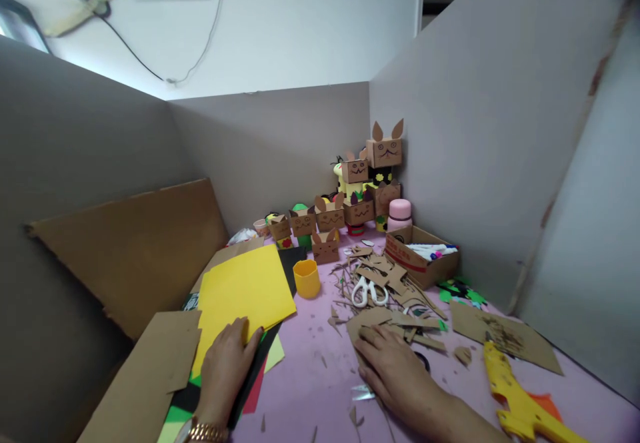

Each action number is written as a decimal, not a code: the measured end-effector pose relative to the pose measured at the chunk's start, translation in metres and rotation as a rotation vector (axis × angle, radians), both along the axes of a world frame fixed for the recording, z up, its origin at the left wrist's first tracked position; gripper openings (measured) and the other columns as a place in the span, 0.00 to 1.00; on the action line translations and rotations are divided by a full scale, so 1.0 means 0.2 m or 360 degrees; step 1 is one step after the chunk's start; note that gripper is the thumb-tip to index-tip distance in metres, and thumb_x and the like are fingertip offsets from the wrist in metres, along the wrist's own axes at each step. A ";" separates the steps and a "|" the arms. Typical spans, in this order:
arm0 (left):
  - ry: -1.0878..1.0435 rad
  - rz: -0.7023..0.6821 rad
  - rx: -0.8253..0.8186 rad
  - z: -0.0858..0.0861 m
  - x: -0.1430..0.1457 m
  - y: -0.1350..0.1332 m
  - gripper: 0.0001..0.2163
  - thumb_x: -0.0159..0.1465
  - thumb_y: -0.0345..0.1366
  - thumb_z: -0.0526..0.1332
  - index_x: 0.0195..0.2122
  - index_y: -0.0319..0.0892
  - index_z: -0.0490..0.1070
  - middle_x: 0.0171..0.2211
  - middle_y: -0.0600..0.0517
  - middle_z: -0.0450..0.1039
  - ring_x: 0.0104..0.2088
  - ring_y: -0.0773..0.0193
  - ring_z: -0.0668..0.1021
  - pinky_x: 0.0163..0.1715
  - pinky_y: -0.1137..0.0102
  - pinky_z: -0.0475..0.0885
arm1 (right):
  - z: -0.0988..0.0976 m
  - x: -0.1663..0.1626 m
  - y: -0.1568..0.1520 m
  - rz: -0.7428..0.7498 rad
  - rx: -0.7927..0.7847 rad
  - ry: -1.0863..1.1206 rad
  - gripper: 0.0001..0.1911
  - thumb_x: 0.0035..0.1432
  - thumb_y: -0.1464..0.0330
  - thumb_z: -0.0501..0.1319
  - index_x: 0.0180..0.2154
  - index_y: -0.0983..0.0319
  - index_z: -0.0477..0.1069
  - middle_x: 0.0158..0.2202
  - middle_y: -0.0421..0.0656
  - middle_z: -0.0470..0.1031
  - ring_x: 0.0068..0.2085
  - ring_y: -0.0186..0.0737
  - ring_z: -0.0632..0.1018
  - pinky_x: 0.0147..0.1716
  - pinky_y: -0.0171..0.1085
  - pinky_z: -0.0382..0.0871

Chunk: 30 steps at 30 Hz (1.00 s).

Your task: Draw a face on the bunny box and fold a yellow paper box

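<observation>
My left hand [227, 363] rests on a stack of coloured sheets, its thumb spread from the fingers and its fingertips on the top yellow sheet [245, 286]. My right hand [395, 370] lies with its fingers stretched over a brown cardboard piece [361, 323]; nothing shows gripped in it. Partly hidden beneath that hand is a second pair of scissors, with its blades [363, 392] and a dark handle loop showing. White-handled scissors [369, 292] lie just beyond, on cardboard scraps [390, 275]. A yellow paper ring [307, 280] stands between the hands.
Several cardboard animal heads [330, 215] stand at the back, near a pink bottle [399, 214]. An open box [425, 256] holds markers. At right are a yellow glue gun [515, 396] and a stained cardboard sheet [505, 336]. A large cardboard panel [145, 250] leans left; grey partitions enclose the table.
</observation>
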<state>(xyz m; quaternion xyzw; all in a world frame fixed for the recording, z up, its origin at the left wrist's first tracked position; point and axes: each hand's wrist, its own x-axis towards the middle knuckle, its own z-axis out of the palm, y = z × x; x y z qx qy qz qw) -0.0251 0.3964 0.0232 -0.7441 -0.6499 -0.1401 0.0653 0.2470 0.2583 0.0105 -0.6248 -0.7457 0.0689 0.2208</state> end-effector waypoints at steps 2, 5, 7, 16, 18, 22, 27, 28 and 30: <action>0.0000 -0.0008 -0.0008 0.01 0.00 0.00 0.19 0.64 0.45 0.46 0.46 0.37 0.66 0.47 0.40 0.73 0.47 0.50 0.74 0.43 0.61 0.68 | 0.01 0.00 0.00 -0.0002 -0.0014 -0.0004 0.15 0.58 0.68 0.53 0.46 0.59 0.69 0.49 0.46 0.70 0.51 0.48 0.66 0.53 0.45 0.55; -0.0018 -0.0033 -0.0020 0.01 0.00 -0.01 0.18 0.65 0.43 0.44 0.45 0.39 0.67 0.46 0.42 0.74 0.46 0.52 0.74 0.42 0.62 0.68 | 0.01 0.00 -0.01 -0.0005 -0.0017 -0.0022 0.15 0.58 0.69 0.53 0.47 0.58 0.69 0.50 0.45 0.70 0.52 0.48 0.66 0.53 0.44 0.55; -0.0040 -0.0044 -0.0024 0.01 0.00 -0.01 0.18 0.65 0.42 0.43 0.44 0.40 0.68 0.46 0.44 0.75 0.46 0.52 0.75 0.41 0.62 0.69 | 0.01 -0.01 -0.01 -0.0005 -0.0003 -0.0042 0.15 0.58 0.68 0.53 0.47 0.58 0.69 0.49 0.45 0.70 0.51 0.48 0.66 0.53 0.44 0.55; -0.0128 -0.0116 -0.0022 -0.03 -0.04 0.03 0.16 0.63 0.39 0.49 0.43 0.43 0.74 0.50 0.47 0.73 0.52 0.54 0.72 0.49 0.64 0.67 | 0.02 -0.01 -0.01 0.0001 0.0012 -0.0040 0.14 0.57 0.70 0.53 0.45 0.59 0.69 0.49 0.46 0.70 0.51 0.48 0.67 0.52 0.45 0.57; -0.0139 -0.0119 -0.0017 -0.03 -0.04 0.03 0.16 0.63 0.39 0.49 0.42 0.42 0.74 0.49 0.47 0.73 0.51 0.54 0.72 0.48 0.64 0.68 | 0.02 -0.01 -0.01 0.0004 0.0008 -0.0045 0.15 0.57 0.70 0.53 0.45 0.59 0.70 0.49 0.46 0.70 0.51 0.48 0.67 0.52 0.45 0.58; -0.0175 -0.0117 -0.0014 -0.03 -0.03 0.02 0.15 0.64 0.38 0.49 0.41 0.43 0.74 0.49 0.47 0.74 0.52 0.55 0.72 0.49 0.64 0.67 | -0.01 0.00 0.00 0.0005 -0.0003 -0.0056 0.16 0.57 0.70 0.53 0.47 0.59 0.69 0.52 0.46 0.69 0.53 0.50 0.66 0.53 0.47 0.57; -0.0261 -0.0125 -0.0030 -0.03 -0.02 -0.01 0.10 0.64 0.37 0.53 0.38 0.42 0.74 0.49 0.47 0.73 0.52 0.56 0.72 0.48 0.61 0.67 | -0.04 0.00 -0.01 0.0000 0.0071 -0.0102 0.17 0.57 0.71 0.53 0.48 0.60 0.70 0.51 0.47 0.70 0.53 0.50 0.67 0.53 0.49 0.58; -0.0278 -0.0138 -0.0033 -0.02 -0.02 -0.01 0.09 0.63 0.36 0.54 0.38 0.41 0.73 0.49 0.47 0.73 0.51 0.57 0.72 0.48 0.59 0.68 | -0.04 0.00 -0.01 0.0003 0.0094 -0.0112 0.16 0.57 0.71 0.53 0.47 0.60 0.70 0.51 0.48 0.70 0.52 0.50 0.68 0.52 0.49 0.59; -0.0305 -0.0162 -0.0034 -0.02 -0.02 -0.02 0.09 0.63 0.37 0.56 0.38 0.39 0.72 0.47 0.47 0.73 0.48 0.58 0.73 0.46 0.57 0.68 | -0.05 0.00 -0.01 0.0013 0.0125 -0.0132 0.16 0.57 0.70 0.53 0.47 0.59 0.70 0.51 0.48 0.70 0.52 0.50 0.68 0.52 0.49 0.60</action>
